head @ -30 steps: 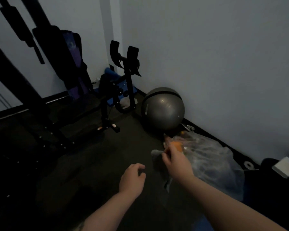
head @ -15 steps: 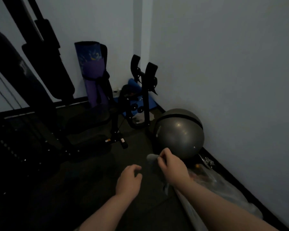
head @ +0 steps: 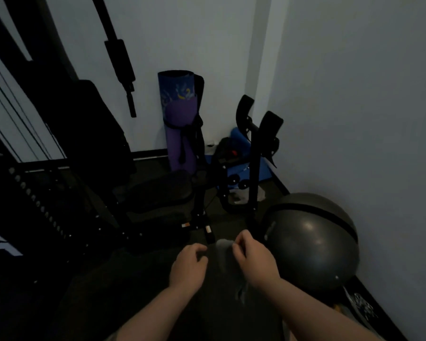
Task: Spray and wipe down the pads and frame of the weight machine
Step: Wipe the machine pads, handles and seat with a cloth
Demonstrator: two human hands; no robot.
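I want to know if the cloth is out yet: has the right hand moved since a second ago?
Yes. The right hand has left the plastic bag by the wall and now sits left of the grey ball, pinching a grey cloth.

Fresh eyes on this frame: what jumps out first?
Two bare hands low centre, the left hand and right hand, both curled on a pale grey cloth. A big grey exercise ball sits at right against the wall. A rolled purple yoga mat stands in the far corner beside the dark weight machine.
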